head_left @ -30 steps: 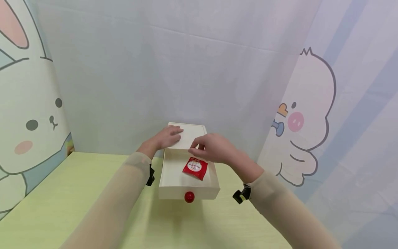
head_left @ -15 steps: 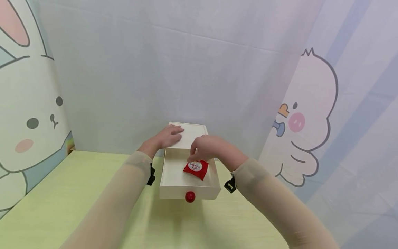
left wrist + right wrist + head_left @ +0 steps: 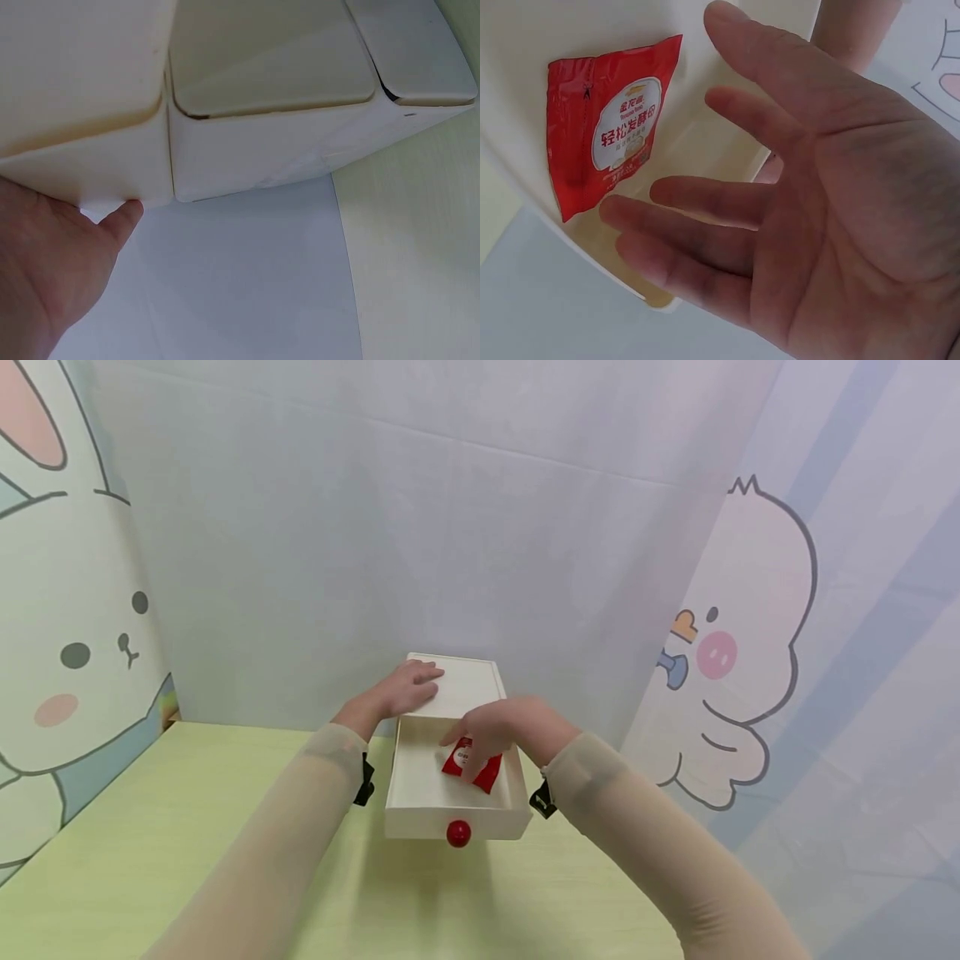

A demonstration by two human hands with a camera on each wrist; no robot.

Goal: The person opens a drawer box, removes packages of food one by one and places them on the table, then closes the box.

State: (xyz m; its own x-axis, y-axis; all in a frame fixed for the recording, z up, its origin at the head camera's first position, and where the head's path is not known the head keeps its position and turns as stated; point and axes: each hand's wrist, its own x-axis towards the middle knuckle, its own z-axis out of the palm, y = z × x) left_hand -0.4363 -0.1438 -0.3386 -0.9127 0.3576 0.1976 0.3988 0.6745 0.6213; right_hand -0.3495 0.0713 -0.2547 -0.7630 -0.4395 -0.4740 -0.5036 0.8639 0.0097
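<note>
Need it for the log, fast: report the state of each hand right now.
Left hand: open, resting on the white box.
Right hand: open, holding nothing, at the red packet in the drawer.

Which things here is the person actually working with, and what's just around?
Seemingly part of the work:
red packet
white drawer it lies in
white box, touched by left hand
right hand, nearest the packet

Just around:
pale green table
rabbit print
bird print

Downward head view of drawer (image 3: 420,822)
</note>
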